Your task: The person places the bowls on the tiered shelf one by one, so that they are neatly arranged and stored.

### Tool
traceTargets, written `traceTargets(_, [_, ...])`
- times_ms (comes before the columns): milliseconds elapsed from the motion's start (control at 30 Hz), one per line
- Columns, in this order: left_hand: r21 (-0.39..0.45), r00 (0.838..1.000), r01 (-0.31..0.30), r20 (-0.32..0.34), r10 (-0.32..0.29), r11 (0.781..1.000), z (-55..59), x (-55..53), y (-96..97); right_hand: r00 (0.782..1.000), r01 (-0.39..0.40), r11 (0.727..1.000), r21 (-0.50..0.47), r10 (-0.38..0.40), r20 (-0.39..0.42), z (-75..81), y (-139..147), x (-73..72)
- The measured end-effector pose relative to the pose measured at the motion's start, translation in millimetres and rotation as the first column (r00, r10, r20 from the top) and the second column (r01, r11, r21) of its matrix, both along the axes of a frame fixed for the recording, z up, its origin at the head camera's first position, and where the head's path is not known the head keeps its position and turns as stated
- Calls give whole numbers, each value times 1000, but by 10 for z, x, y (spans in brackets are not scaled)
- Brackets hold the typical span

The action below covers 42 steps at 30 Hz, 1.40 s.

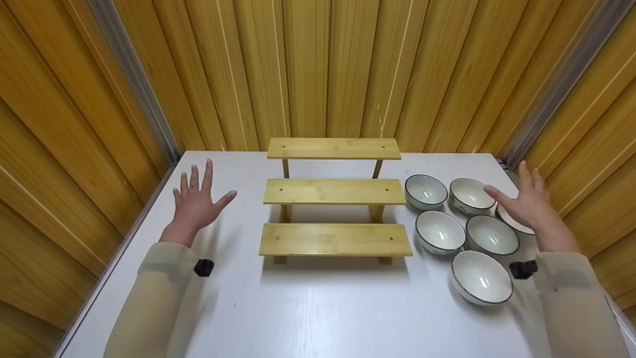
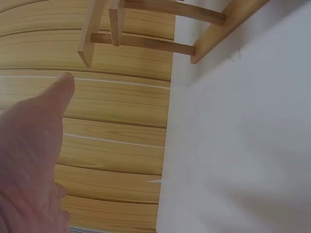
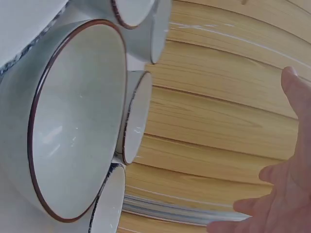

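My left hand [image 1: 195,204] hovers over the left side of the table, fingers spread, holding nothing. My right hand [image 1: 534,211] is spread above the right side, over a bowl [image 1: 512,223] that it partly hides. Several white bowls with dark rims stand upright in a cluster there, among them a front bowl [image 1: 482,278], a middle bowl [image 1: 492,235] and a back bowl [image 1: 426,191]. In the right wrist view a brown-rimmed bowl [image 3: 77,121] fills the left part, apart from the hand. Between my hands stands a three-step bamboo rack [image 1: 335,239], its steps bare.
The white table [image 1: 308,313] is bounded by wood-patterned walls [image 1: 328,64] at the back and both sides. Grey metal posts [image 1: 134,74] run up the corners. A small black device [image 1: 203,267] sits at the left wrist, another black device [image 1: 523,269] at the right.
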<state>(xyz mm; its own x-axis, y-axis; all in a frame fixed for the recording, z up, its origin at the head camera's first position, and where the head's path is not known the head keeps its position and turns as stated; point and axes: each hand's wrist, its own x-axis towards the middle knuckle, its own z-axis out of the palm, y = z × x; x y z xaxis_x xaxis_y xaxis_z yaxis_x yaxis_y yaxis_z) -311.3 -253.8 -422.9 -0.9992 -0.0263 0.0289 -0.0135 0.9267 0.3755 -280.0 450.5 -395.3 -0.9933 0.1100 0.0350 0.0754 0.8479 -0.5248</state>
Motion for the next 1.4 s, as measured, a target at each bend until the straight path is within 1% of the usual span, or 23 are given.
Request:
traceTargets(100, [124,998,-10,66,2,992,0,17,18,999,-21,994,-105,16,-49,11,64,114])
traceTargets(200, [250,995,-18,104,-8,968,-17,40,45,997,-26,968,-249,8,-73,8,132,255])
traceTargets(300, [352,994,-10,107,-30,936,-55,66,95,998,-7,927,-375,-16,-57,-14,206,417])
traceTargets(367, [423,992,-16,118,-37,906,-90,88,143,999,-5,880,-475,-19,-45,-53,260,539])
traceTargets(400, [462,992,-22,123,-39,887,-107,109,171,999,-10,855,-519,-17,-47,-75,277,602])
traceTargets(433, [504,991,-29,130,-43,863,-130,131,196,998,-25,817,-576,-9,-56,-103,290,665])
traceTargets(467, [548,989,-45,142,-40,835,-155,154,224,998,-46,769,-637,6,-64,-131,305,730])
traceTargets(533, [638,985,-77,167,-40,766,-211,205,272,995,-92,670,-736,33,-95,-199,319,854])
traceTargets(567, [678,983,-96,181,-38,728,-242,232,298,994,-102,641,-761,44,-97,-230,318,907])
traceTargets(633, [744,978,-135,205,-31,655,-320,275,346,994,-108,608,-787,78,-76,-300,322,1007])
traceTargets(667, [767,975,-158,222,-25,622,-363,294,373,995,-89,621,-779,91,-41,-336,324,1048])
traceTargets(700, [786,972,-176,235,-23,592,-406,316,400,995,-63,647,-760,102,5,-374,323,1086])
traceTargets(800, [831,966,-212,259,-21,513,-540,380,473,979,30,747,-664,111,170,-473,317,1182])
traceTargets(833, [844,964,-220,264,-22,489,-584,401,493,970,60,771,-634,106,221,-507,314,1207])
traceTargets(867, [859,964,-222,264,-28,462,-627,423,509,960,82,789,-609,103,262,-543,313,1231])
traceTargets(900, [874,964,-222,262,-34,433,-666,443,521,950,101,798,-594,100,295,-579,314,1252])
traceTargets(967, [900,965,-223,258,-44,375,-738,477,537,934,132,802,-582,96,345,-649,319,1287])
traceTargets(1067, [930,966,-219,248,-66,293,-825,519,549,914,135,790,-599,134,383,-760,342,1319])
traceTargets(1133, [942,965,-219,247,-83,256,-870,543,553,902,122,768,-629,178,393,-829,359,1322])
traceTargets(1200, [951,963,-226,251,-99,212,-904,562,561,889,93,738,-668,241,390,-889,373,1308])
traceTargets(1267, [959,960,-229,250,-124,166,-933,575,570,873,59,697,-715,311,375,-939,386,1283])
traceTargets(1300, [961,959,-228,249,-136,154,-947,580,574,865,42,674,-737,345,365,-961,393,1269])
traceTargets(1400, [970,955,-229,241,-173,85,-984,588,588,835,-16,595,-804,450,317,-1018,413,1240])
